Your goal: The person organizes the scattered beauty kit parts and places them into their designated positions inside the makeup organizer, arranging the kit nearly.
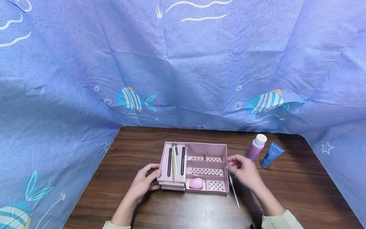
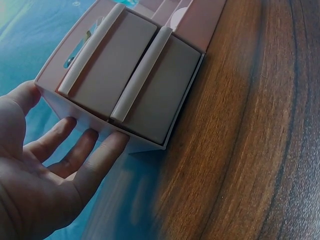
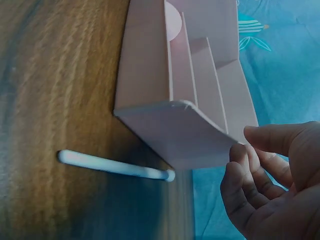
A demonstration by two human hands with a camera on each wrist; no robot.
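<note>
A pale pink desktop organizer (image 1: 207,164) stands on the table, with slim brushes and pencil-like sticks (image 1: 176,162) in its left tray. A pink egg-shaped makeup sponge (image 1: 196,183) lies in a front compartment. My left hand (image 1: 144,181) touches the organizer's left side; its thumb is at the upper edge and the other fingers rest along the wall, beside two closed drawers (image 2: 135,75). At the right wall, my right hand (image 1: 244,170) pinches the top edge between thumb and fingers. A slim white stick (image 3: 112,165) lies on the table just right of the organizer.
Behind my right hand stand a pink-purple bottle with a white cap (image 1: 260,140) and a blue squeeze tube (image 1: 271,156). The dark wooden table (image 1: 128,143) ends at a blue fish-print cloth (image 1: 186,79), which hangs behind and along both sides.
</note>
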